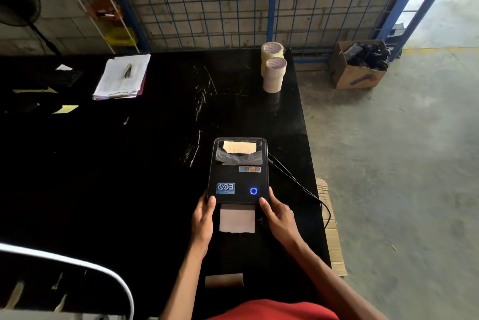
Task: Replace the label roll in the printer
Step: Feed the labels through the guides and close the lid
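Note:
A black label printer (237, 172) lies on the black table (129, 164), lid down, with a blue ring light lit near its front. A label roll (239, 147) shows through the lid's window. A strip of label paper (237, 218) sticks out of the front slot. My left hand (203, 216) grips the printer's front left corner, and my right hand (276, 212) grips the front right corner. An empty cardboard core (224, 280) lies on the table close to me.
Two stacks of tape rolls (273, 71) stand at the table's far right. A clipboard with papers (121, 77) lies far left. The printer cable (298, 182) runs off the right edge. A cardboard box (359, 64) sits on the floor; a chair back (77, 268) is near left.

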A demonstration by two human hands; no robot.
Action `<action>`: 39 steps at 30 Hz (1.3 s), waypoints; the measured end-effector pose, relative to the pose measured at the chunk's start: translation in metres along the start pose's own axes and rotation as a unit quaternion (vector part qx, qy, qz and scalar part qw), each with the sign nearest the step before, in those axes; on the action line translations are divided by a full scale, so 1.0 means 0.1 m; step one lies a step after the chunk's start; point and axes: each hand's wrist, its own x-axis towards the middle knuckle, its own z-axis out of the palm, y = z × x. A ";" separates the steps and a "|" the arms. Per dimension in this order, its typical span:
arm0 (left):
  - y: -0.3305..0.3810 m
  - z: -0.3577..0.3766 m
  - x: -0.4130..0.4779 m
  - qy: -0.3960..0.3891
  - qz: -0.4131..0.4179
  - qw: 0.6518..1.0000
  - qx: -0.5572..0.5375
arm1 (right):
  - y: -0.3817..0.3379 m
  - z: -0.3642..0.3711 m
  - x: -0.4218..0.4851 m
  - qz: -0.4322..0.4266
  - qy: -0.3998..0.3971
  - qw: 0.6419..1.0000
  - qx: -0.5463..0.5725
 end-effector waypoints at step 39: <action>0.20 -0.09 -0.14 -0.045 0.007 0.997 -0.070 | 0.00 0.02 -0.01 0.008 0.010 1.000 0.025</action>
